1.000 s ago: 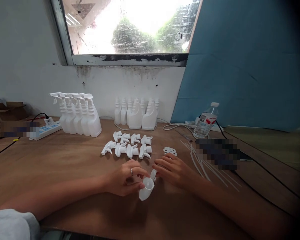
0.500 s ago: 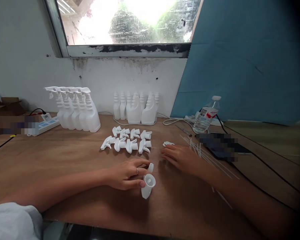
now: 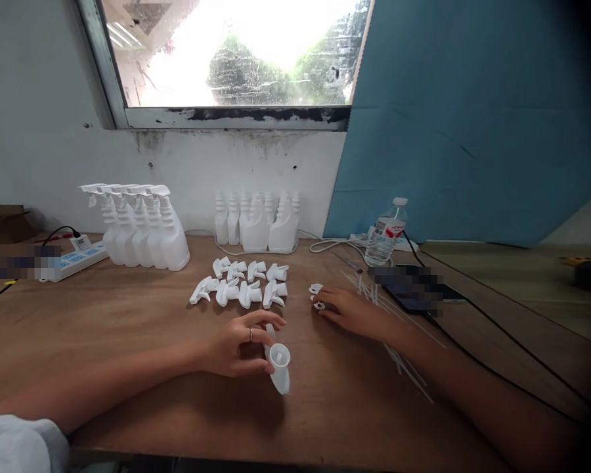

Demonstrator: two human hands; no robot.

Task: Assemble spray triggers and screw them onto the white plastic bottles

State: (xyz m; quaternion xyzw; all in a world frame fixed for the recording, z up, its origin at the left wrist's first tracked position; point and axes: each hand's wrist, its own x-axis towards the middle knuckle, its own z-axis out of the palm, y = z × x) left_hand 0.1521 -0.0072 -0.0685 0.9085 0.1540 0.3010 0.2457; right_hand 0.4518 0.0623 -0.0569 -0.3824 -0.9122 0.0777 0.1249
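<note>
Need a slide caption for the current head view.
Left hand holds a white plastic spray-trigger head; right hand at thin, round white washers on a brown table.

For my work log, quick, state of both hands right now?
Left hand: closed, holding a white spray head.
Right hand: at white rings; grip can't be told.

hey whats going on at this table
A person's left hand holds a white spray head, its round opening facing the camera. The right hand has its fingertips at some small white rings; whether it grips one is unclear. Eight loose spray heads lie beyond in two rows. Behind them stand headless bottles, with topped bottles to their left.
</note>
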